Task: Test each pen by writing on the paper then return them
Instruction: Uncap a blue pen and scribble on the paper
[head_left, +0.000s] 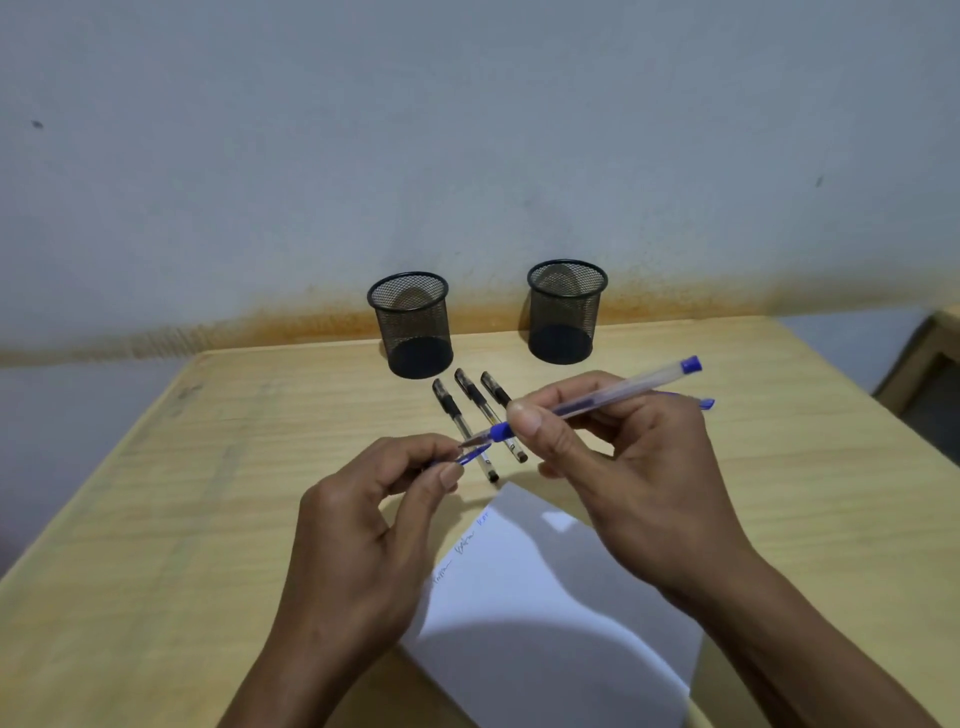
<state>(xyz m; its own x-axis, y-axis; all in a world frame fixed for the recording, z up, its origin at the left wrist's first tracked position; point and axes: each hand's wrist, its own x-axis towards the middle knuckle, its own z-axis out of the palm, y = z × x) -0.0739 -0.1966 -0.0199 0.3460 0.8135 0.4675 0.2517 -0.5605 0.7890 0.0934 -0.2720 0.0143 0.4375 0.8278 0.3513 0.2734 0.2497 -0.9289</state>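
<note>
Fingers (524, 415) of our right hand (639, 483) pinch the blue gel pen (597, 397) above the counter (208, 493) while our left hand (363, 525) pinches its cap (470, 457) at the tip, and a misaligned push could smear ink or drop it onto the paper (545, 597).

Right hand (628, 462) grips a blue pen (597, 397), tip toward 8 o'clock, meeting the blue cap (470, 457) pinched by the left hand (363, 530) above the paper (545, 597).

obstacles: three black pens (475, 415) lying just before left mesh cup (410, 322) | free: bare surface (182, 493) left of that cup
</note>
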